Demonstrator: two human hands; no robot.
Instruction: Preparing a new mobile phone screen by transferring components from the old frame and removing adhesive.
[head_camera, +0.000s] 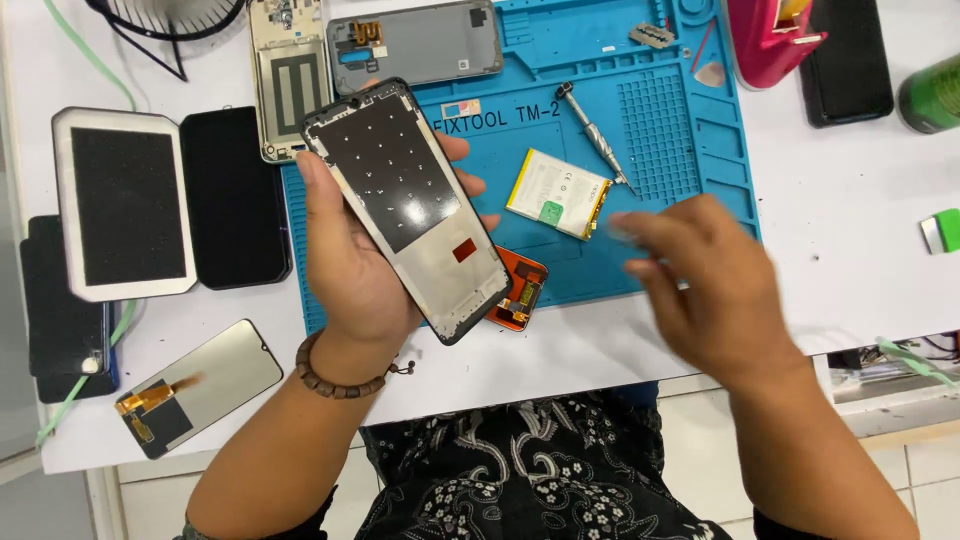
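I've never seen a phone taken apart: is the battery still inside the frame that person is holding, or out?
Out. The left hand holds a phone frame showing bare metal plate, while a white and yellow battery lies apart on the blue mat.

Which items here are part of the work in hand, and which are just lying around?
In hand:
left hand holding phone frame
right hand, blurred, above blue mat
battery
screwdriver
orange part

Lying about:
loose screen
grey back cover
green bottle
pink object
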